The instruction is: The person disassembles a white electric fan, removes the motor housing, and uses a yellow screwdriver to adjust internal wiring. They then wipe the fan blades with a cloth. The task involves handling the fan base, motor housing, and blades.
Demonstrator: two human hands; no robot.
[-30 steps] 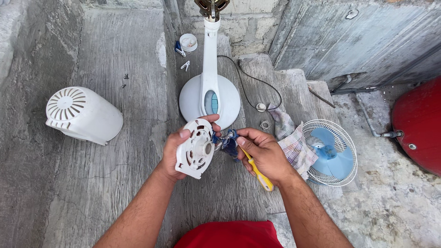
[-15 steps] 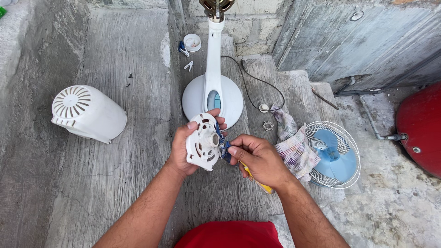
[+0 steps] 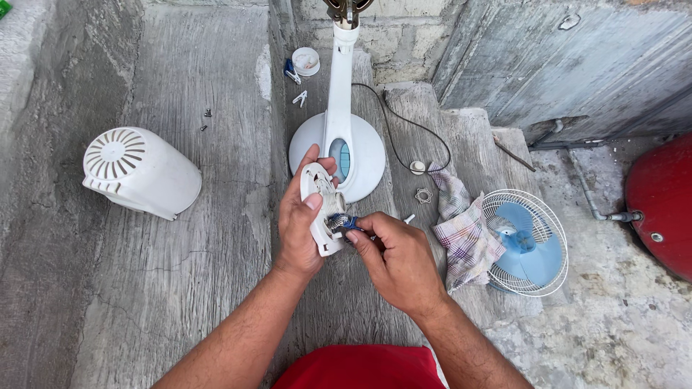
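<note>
Left hand (image 3: 299, 230) curled in a grip, right hand (image 3: 400, 263) pinching beside it, forearms converging

Rough grey concrete floor (image 3: 158, 288) runs up to a weathered block wall (image 3: 411, 43) along the far edge. Daylight falls evenly, and a round red metal tank (image 3: 663, 202) sits at the right edge.

Place: an outdoor yard or back step of a home, used as a makeshift repair spot.
Surfaces: rough, weathered concrete slabs (image 3: 180, 86) and steps, with a bare block wall (image 3: 404, 43) behind.
Evidence of repair: a dismantled fan's white motor cover (image 3: 140, 171), base (image 3: 339, 148) and blue-bladed grille (image 3: 525, 241) lie scattered about.
Other: a checked rag (image 3: 465, 234); a red tank (image 3: 663, 205) on a pipe.
</note>
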